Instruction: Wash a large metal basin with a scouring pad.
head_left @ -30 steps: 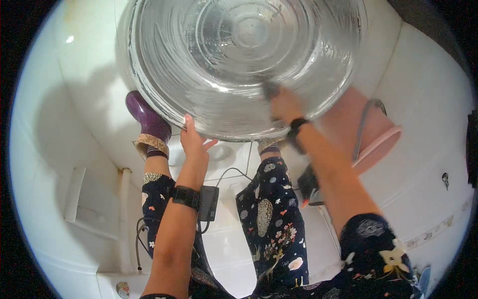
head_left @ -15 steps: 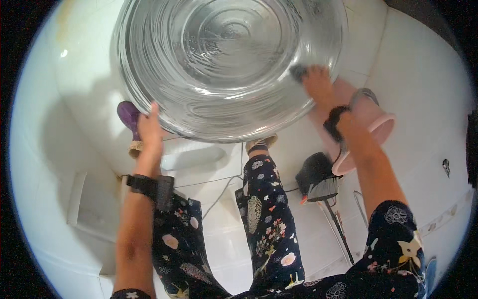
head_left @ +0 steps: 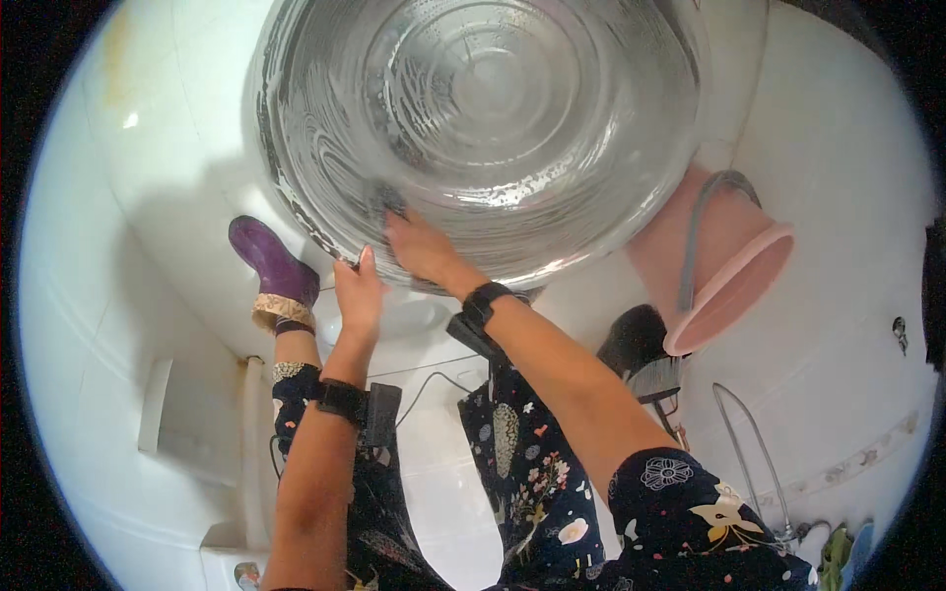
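Note:
A large round metal basin (head_left: 552, 212), streaked with wet or soapy swirls, is tilted so its inside faces me at the top of the view. My left hand (head_left: 359, 295) is closed on the basin's near rim, thumb on the inner side. Just right of it, my right hand (head_left: 426, 248) presses a dark grey scouring pad (head_left: 384, 194) against the inner wall, close to the lower left rim. Motion blurs the pad, and the fingers around it are partly hidden. Each wrist wears a black strap with a small box.
A pink bucket (head_left: 655, 236) with a grey handle lies tipped over on the right, beside a dark broom head (head_left: 636, 340). A thin hose (head_left: 744, 433) runs along the right wall. My foot in a purple boot (head_left: 264, 251) stands at the left on white tiles.
My right hand has swept the scouring pad from the basin's right side to its lower left. The basin and my left hand have shifted right; the left hand still grips the rim.

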Motion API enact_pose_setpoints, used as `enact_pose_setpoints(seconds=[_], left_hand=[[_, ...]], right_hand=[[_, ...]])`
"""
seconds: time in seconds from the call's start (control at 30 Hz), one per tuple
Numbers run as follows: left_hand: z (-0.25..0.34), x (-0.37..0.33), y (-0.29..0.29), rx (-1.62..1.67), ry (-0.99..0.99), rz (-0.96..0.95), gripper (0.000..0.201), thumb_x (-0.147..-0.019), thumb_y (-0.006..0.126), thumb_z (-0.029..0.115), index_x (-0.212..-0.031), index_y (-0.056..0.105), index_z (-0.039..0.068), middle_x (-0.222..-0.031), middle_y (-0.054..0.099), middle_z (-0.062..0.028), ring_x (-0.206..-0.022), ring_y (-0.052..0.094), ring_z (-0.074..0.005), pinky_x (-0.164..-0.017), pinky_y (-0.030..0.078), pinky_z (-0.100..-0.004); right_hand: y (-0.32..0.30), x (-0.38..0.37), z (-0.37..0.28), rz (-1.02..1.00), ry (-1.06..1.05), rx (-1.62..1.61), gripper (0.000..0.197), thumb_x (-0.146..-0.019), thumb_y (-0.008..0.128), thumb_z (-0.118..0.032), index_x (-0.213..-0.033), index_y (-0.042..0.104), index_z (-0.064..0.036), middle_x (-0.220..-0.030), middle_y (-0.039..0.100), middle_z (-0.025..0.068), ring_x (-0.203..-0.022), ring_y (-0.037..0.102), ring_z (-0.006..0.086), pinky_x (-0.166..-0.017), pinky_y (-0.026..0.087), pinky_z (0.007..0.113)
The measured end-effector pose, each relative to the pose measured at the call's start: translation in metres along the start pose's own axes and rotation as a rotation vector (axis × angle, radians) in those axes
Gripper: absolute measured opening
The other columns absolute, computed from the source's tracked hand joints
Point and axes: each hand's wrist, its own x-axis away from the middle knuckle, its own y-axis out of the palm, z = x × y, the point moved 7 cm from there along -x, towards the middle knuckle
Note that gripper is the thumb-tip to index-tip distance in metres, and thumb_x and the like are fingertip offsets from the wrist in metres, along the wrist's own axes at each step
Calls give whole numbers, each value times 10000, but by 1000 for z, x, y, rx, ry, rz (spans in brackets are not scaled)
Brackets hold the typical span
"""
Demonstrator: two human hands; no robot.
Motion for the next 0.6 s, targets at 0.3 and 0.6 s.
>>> enact_pose_setpoints(seconds=[0.3, 0.6], left_hand=[[-1, -1, -15, 62, -108, -57, 408, -895, 539, 196, -1199, 382, -27, -1081, 520, -174, -865, 575, -227, -630, 556, -348], [2, -2, 0, 156, -60, -151, 363, -899, 534, 203, -1167, 370, 22, -1090, 524, -127, -920, 578, -231, -677, 550, -370]], right_hand=[[-154, 27, 160, -93, 20, 1401, 324, -814, 502, -163, -1105, 611, -68, -1402, 321, 114, -1156, 385, 299, -861, 371, 457], [-227, -34, 194, 462, 372, 712, 260, -827, 502, -141, -1045, 569, -17, -1099, 514, 193, -983, 508, 364, -809, 444, 476]])
